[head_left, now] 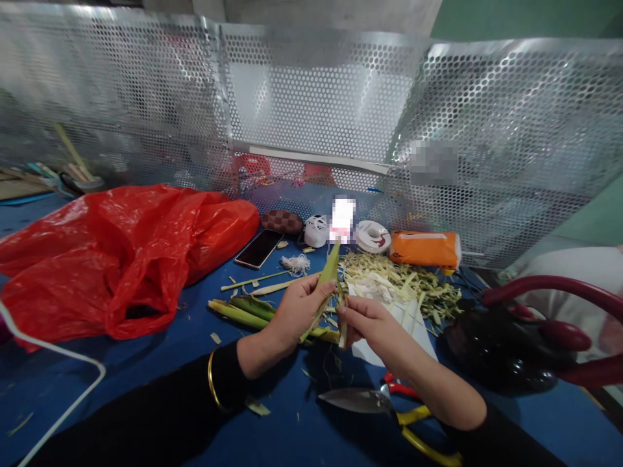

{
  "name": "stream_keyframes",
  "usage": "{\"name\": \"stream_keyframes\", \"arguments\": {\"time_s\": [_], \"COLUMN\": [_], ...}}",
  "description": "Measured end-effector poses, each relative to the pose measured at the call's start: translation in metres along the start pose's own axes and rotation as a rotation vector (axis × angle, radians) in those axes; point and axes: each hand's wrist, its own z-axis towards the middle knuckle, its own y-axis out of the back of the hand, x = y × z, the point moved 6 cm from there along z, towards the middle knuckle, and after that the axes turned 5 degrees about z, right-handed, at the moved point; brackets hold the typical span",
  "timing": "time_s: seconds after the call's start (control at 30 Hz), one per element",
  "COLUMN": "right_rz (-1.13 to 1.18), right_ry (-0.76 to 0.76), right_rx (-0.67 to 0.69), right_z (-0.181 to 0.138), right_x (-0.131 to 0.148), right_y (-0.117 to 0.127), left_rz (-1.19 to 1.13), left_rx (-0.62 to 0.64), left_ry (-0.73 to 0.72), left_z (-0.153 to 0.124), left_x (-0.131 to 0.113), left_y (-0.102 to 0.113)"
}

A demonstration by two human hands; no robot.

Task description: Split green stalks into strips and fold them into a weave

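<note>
Green leaf (329, 267), broad and tapering, is held up above the blue tabletop (287, 428), around the middle between its left and right edges, its tip toward the far edge. The left hand (300, 305) pinches it between thumb and fingers; the right hand (366, 322) has thumb and fingertips closed on a narrow strip (342, 334) beside it. Whether leaf and strip are joined cannot be told, as the fingers cover that part.

The step in hand looks like parting the strip from the leaf. To do it well, the left pinch should sit close to the split, firm enough to steady the leaf without creasing it. The right hand would best draw slowly along the grain, with even tension; a sideways jerk could tear the piece short or fray it.

Shears (354, 401) lie toward the near edge, beneath the right forearm, so that wrist should ride high. Loose leaves (243, 315) lie left of the grip, and shredded trimmings (440, 295) toward the far right corner.
</note>
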Motion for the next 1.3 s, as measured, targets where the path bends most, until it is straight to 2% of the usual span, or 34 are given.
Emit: {"name": "stream_keyframes", "arguments": {"time_s": [0.27,0.47,0.63,0.8,0.93,1.13,1.2,1.3], "right_rz": [-0.045,0.023,0.111,0.071,-0.119,-0.848,-0.956,-0.983], "right_ry": [0.153,0.134,0.088,0.122,0.221,0.453,0.461,0.421], "right_rx": [-0.038,-0.148,-0.211,-0.272,-0.289,-0.383,-0.395,-0.379], "right_z": [0.005,0.004,0.004,0.004,0.003,-0.009,-0.01,-0.008], "right_x": [0.001,0.004,0.003,0.007,0.015,0.036,0.037,0.033], "right_y": [0.0,0.009,0.017,0.027,0.032,0.031,0.03,0.03], "left_rz": [-0.071,-0.114,-0.187,-0.219,-0.208,-0.014,0.079,0.103], "left_rx": [0.089,0.087,0.214,0.346,0.388,0.338,0.354,0.381], "left_ry": [0.097,0.11,0.224,0.3,0.331,0.326,0.323,0.373], "left_z": [-0.006,-0.005,-0.007,-0.01,-0.009,-0.008,-0.009,-0.011], "left_x": [0.006,0.007,0.009,0.01,0.011,0.005,0.003,0.003], "left_y": [-0.01,-0.011,-0.017,-0.022,-0.021,-0.011,-0.009,-0.01]}}
